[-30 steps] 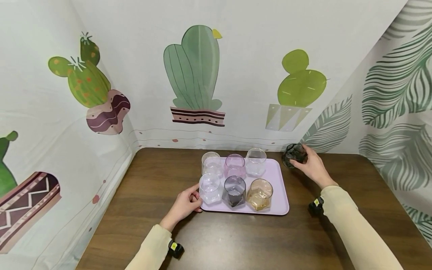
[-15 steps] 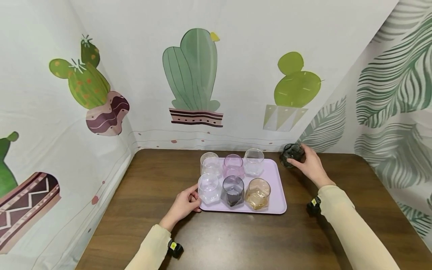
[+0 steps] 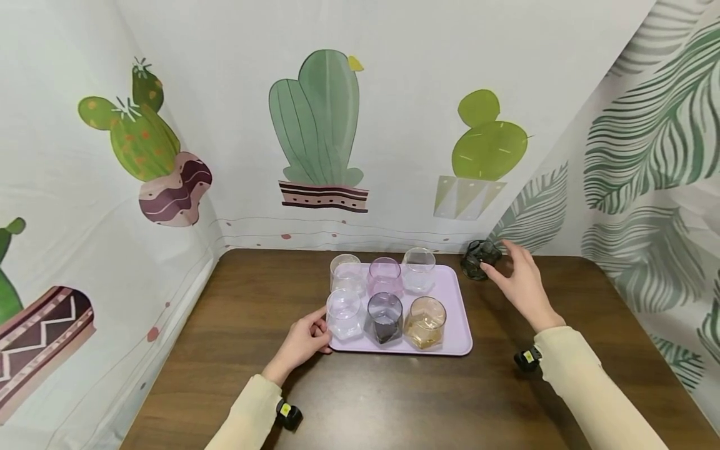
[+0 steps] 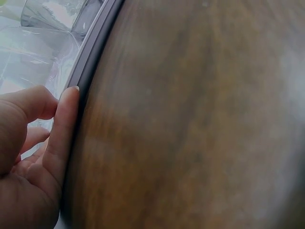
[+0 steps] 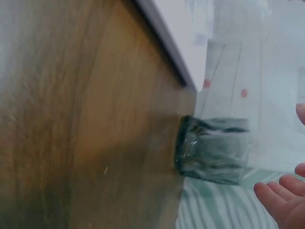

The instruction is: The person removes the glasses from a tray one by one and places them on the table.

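Observation:
A lilac tray (image 3: 458, 312) bears several tumblers. Its near left corner is gripped by my left hand (image 3: 304, 340), the thumb (image 4: 66, 119) lying along the rim and the other fingers curled by the side. Right beside those fingers stands a clear tumbler (image 3: 345, 315). Beyond the tray's far right corner, a dark grey-green tumbler (image 3: 478, 261) stands on the table by the wall. My right hand (image 3: 523, 284) is spread just right of it, thumb and fingers apart; in the right wrist view a gap shows between the fingertips (image 5: 267, 193) and this tumbler.
On the tray, the near row also has a dark grey tumbler (image 3: 385, 319) and an amber one (image 3: 425, 325). Behind them stand a pink tumbler (image 3: 385, 278) and clear ones. A cactus-print cloth (image 3: 405, 125) hangs directly behind the brown wooden table (image 3: 394, 400).
My right hand has let go of the dark grey-green tumbler and drawn back slightly to the right. My left hand keeps its grip at the tray's corner. The head view has shifted a little.

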A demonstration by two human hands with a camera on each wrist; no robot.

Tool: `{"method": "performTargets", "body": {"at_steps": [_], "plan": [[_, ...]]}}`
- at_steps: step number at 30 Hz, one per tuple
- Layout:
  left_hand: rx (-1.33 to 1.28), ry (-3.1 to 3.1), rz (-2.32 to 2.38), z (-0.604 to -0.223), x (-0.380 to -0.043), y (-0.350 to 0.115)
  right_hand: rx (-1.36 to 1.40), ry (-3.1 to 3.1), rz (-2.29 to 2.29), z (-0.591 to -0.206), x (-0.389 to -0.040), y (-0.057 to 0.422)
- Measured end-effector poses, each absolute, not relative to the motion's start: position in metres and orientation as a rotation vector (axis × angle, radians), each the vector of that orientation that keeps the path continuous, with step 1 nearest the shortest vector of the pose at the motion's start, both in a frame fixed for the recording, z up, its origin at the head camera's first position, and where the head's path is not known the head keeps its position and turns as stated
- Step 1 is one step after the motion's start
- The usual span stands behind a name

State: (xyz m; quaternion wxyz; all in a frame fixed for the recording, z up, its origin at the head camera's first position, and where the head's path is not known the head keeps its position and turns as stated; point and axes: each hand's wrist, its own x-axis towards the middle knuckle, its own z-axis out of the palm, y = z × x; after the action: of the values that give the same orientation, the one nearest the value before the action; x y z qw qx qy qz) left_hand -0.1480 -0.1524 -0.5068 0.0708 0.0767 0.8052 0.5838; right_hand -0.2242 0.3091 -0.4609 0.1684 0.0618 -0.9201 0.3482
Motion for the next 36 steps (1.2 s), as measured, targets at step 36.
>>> {"method": "performTargets", "body": {"at_steps": [36], "plan": [[0.236, 2.401, 1.766, -0.5, -0.145, -0.152, 0.514, -2.565, 1.052, -0.48, -0.143, 0.242]]}}
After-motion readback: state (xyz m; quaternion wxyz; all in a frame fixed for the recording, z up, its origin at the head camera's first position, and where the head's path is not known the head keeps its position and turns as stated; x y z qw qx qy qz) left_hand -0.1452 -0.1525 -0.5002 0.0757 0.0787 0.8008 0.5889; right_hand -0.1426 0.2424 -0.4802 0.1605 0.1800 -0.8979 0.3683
